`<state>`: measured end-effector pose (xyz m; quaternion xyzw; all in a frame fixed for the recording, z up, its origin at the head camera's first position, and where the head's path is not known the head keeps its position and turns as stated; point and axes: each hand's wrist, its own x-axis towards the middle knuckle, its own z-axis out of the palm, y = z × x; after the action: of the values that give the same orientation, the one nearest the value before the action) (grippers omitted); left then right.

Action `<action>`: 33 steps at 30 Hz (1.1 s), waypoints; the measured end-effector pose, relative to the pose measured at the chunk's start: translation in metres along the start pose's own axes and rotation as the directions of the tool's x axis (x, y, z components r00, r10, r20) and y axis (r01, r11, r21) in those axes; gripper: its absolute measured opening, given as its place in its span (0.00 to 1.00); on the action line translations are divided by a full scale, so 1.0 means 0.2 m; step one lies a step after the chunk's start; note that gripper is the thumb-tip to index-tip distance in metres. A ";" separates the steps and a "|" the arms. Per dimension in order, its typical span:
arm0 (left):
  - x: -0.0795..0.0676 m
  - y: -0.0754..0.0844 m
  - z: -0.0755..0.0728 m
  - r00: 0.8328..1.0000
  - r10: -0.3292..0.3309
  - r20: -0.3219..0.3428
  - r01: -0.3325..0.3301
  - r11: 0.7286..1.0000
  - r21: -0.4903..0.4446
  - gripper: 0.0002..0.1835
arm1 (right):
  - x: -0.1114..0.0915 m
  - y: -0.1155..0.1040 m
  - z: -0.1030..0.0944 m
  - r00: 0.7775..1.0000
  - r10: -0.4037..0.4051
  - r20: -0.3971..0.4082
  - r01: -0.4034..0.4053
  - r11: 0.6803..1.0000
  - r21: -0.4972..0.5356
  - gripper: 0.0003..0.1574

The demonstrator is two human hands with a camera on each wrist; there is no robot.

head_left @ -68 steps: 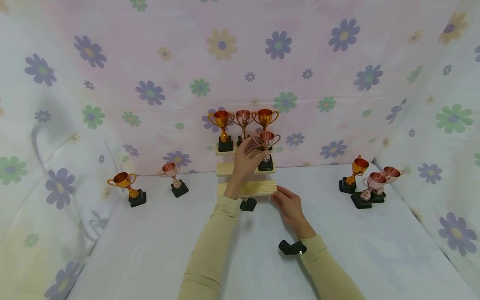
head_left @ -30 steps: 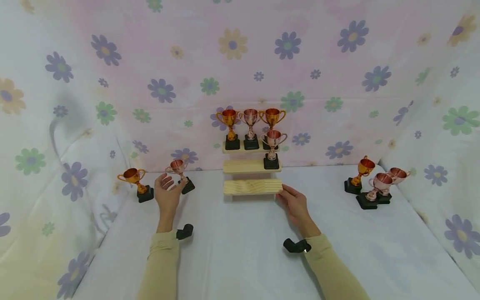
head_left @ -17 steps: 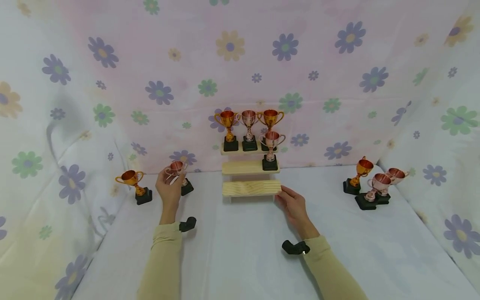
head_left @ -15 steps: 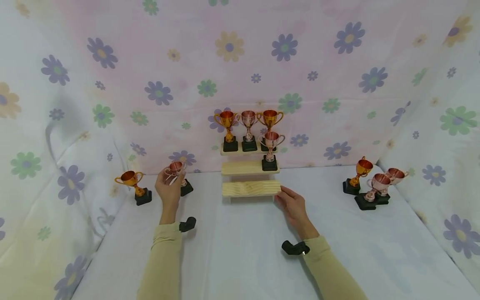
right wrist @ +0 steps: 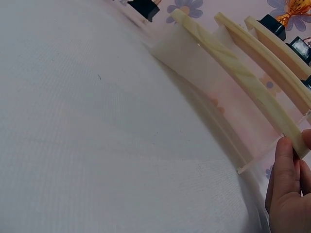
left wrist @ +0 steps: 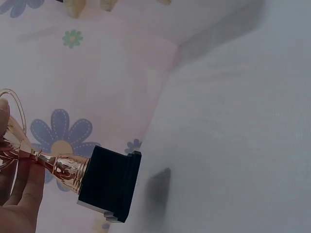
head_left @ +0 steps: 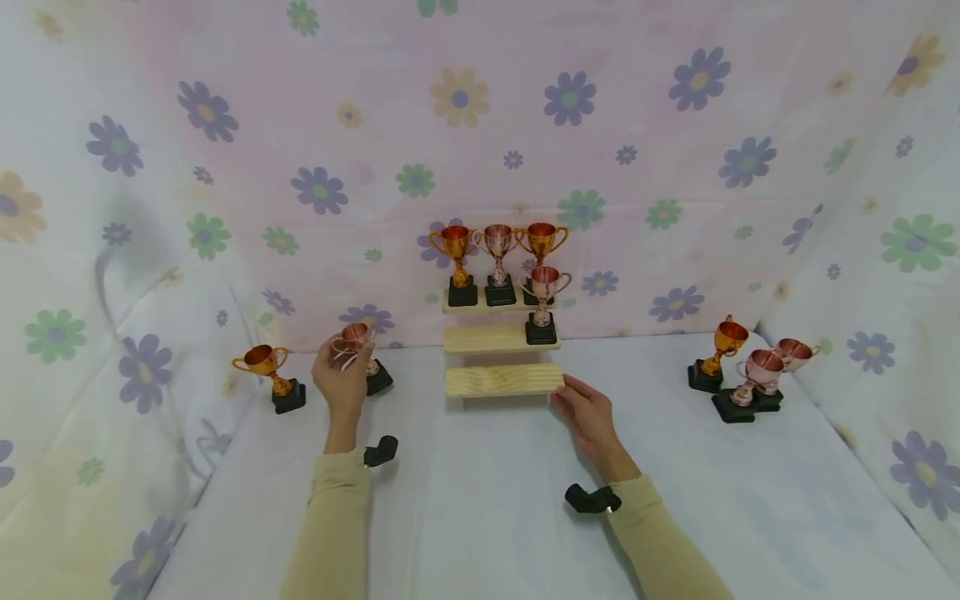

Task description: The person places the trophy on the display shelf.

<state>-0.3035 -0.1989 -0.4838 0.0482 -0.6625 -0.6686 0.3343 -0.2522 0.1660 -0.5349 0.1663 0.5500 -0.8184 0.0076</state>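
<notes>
My left hand (head_left: 342,375) grips a rose-gold trophy cup (head_left: 357,335) by its bowl, on the left of the table. In the left wrist view that trophy's black base (left wrist: 109,182) hangs tilted, its shadow lying apart from it. My right hand (head_left: 588,414) pinches the right end of the lowest board of a three-tier wooden stand (head_left: 504,380). Fingers (right wrist: 286,167) and thumb meet that board end in the right wrist view. A gold trophy (head_left: 459,254), a rose-gold one (head_left: 498,258) and another gold one stand on the top tier. One rose-gold trophy (head_left: 542,308) stands at the middle tier's right end.
Left of my left hand stands a gold trophy (head_left: 273,379). At the far right are a gold trophy (head_left: 716,354) and two rose-gold trophies (head_left: 757,379) close together. White cloth (head_left: 480,500) covers the table; flowered fabric (head_left: 495,108) hangs behind and at the sides.
My left hand has let go of the rose-gold trophy on the middle tier, moved left and taken hold of another rose-gold trophy. My right hand stays at the lowest board.
</notes>
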 end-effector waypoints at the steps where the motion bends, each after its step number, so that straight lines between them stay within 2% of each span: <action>1: -0.01 0.03 0.01 1.000 0.004 0.009 -0.003 1.000 -0.011 0.24 | 0.00 0.00 0.00 1.000 -0.001 0.004 0.001 1.000 -0.001 0.29; 6: -0.08 0.21 0.05 0.996 0.041 0.084 -0.038 0.999 -0.031 0.23 | -0.01 0.01 -0.01 1.000 -0.007 0.009 0.007 1.000 0.018 0.29; 8: -0.09 0.25 0.08 0.991 0.064 0.117 -0.062 0.998 -0.028 0.22 | -0.01 0.01 -0.01 1.000 -0.007 0.003 0.007 1.000 0.029 0.29; 14: -0.13 0.25 0.18 0.983 0.088 0.160 -0.076 0.994 -0.083 0.22 | -0.01 0.01 -0.01 1.000 -0.010 -0.002 0.011 1.000 0.026 0.29; 18: -0.18 0.27 0.25 0.978 0.091 0.190 -0.064 0.988 -0.142 0.21 | 0.00 0.00 -0.01 1.000 -0.010 0.003 0.010 1.000 0.021 0.29; 25: -0.29 0.47 0.37 0.944 0.102 0.314 -0.059 0.988 -0.144 0.22 | -0.01 0.00 0.00 1.000 -0.004 0.008 0.003 1.000 0.018 0.29; 33: -0.30 0.49 0.56 0.900 0.165 0.404 -0.098 0.978 -0.181 0.22 | -0.02 -0.01 0.00 1.000 -0.002 0.004 0.001 0.999 0.033 0.29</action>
<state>-0.2755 -0.0630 -0.4036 -0.1671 -0.6657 -0.6892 0.2323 -0.2493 0.1665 -0.5329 0.1643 0.5364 -0.8278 0.0053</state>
